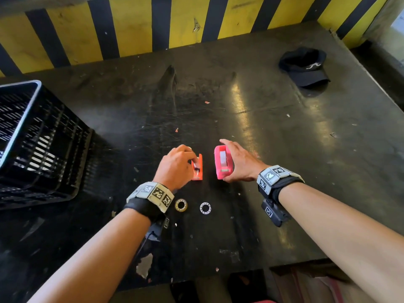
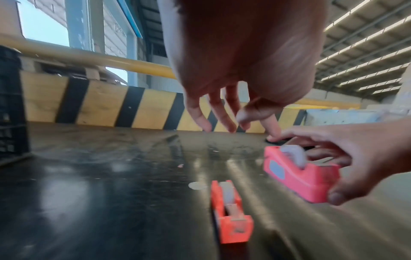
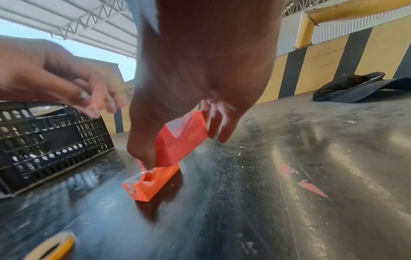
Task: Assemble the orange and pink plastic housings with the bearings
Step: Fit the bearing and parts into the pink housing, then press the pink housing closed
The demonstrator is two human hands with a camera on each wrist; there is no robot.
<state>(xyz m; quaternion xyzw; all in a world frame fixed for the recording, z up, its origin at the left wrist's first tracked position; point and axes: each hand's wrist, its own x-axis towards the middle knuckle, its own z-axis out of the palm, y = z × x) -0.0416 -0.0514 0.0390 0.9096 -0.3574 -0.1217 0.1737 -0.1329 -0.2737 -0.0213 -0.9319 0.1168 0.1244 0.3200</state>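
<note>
Bearings [image 1: 181, 205] wait behind orange housing [image 1: 197, 169]; left hand [image 1: 175, 165] hovers loose, seemingly empty; right hand [image 1: 240, 162] grips pink housing [image 1: 222, 161] alongside, ready for fitting

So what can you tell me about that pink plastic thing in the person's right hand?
The pink housing is a smooth, blocky plastic shell with rounded corners, shaped like a small tape dispenser. A pale grey wheel sits in its open top slot, and a grey patch marks one side. The right hand grips it by its two ends and holds it tilted above the dark table, beside the orange housing.
</note>
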